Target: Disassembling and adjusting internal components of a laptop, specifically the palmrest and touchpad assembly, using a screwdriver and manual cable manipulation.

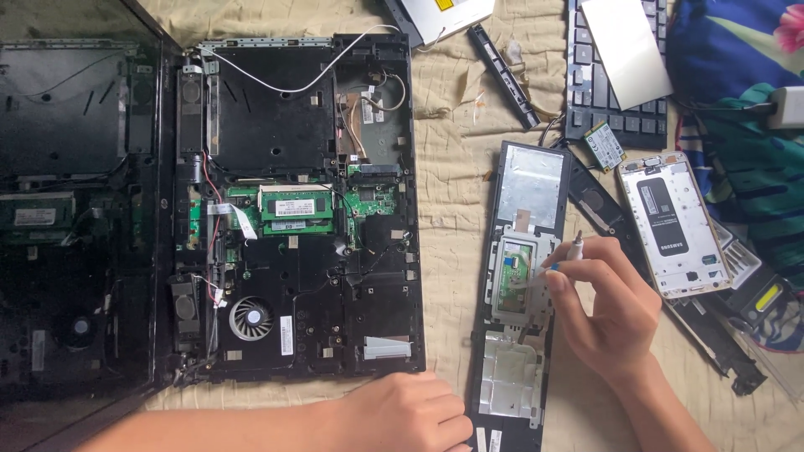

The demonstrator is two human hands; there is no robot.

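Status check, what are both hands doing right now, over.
Right hand grips a screwdriver, tip on the palmrest panel. Left hand rests fisted at the panel's lower edge. Open laptop base lies to the left, apart.

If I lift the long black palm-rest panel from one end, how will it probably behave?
The palm-rest panel looks thin and long, so it will probably flex or sag when lifted by one end. It seems light, being mostly plastic with foil patches. It lies on soft cloth, so pushing may bunch the fabric rather than slide it.
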